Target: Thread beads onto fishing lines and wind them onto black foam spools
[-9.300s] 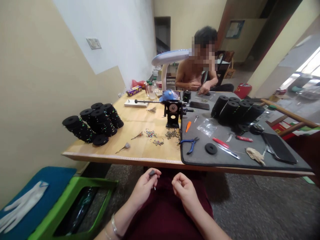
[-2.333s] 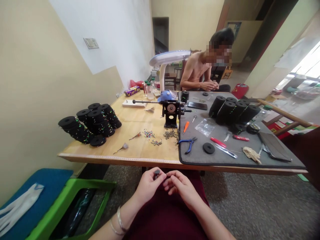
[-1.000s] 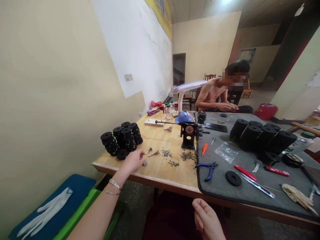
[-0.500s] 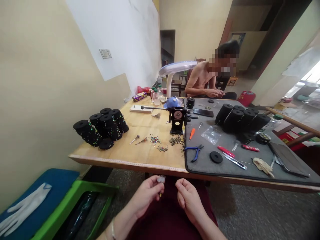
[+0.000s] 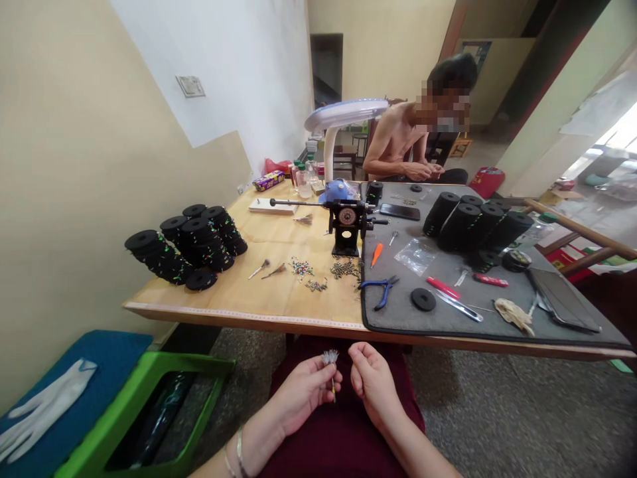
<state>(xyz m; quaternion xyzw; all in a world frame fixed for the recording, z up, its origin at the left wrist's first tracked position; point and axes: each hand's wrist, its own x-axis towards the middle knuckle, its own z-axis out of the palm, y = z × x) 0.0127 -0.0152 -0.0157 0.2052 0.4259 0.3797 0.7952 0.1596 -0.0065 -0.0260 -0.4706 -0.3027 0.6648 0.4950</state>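
Note:
Between the thumb and fingers of my left hand [image 5: 312, 386] is a small greyish-white bristly tuft [image 5: 330, 358] with a thin stem, yellowish at its lower end. My right hand [image 5: 371, 377] is closed in a pinch just to the right, apart from the left; whatever its fingertips hold is hidden or too small to make out. Both hands are over my lap, in front of the table edge. Beyond them on the wood lie small coloured beads [image 5: 301, 267], little metal pieces [image 5: 344, 268] and two brush-like bundles [image 5: 273, 270].
A black hand-cranked device [image 5: 347, 226] stands mid-table before a lamp [image 5: 331, 156]. Black foam spools [image 5: 192, 245] are stacked left, more [image 5: 465, 222] right. Blue pliers [image 5: 382, 292], a foam disc [image 5: 423, 299] and a knife [image 5: 465, 309] lie on the grey mat [image 5: 343, 317]. Another person [image 5: 398, 139] sits opposite.
My left hand has moved slightly right, closer to my right hand, and the tuft shows more fully. The camera view has shifted a little. The right hand remains pinched.

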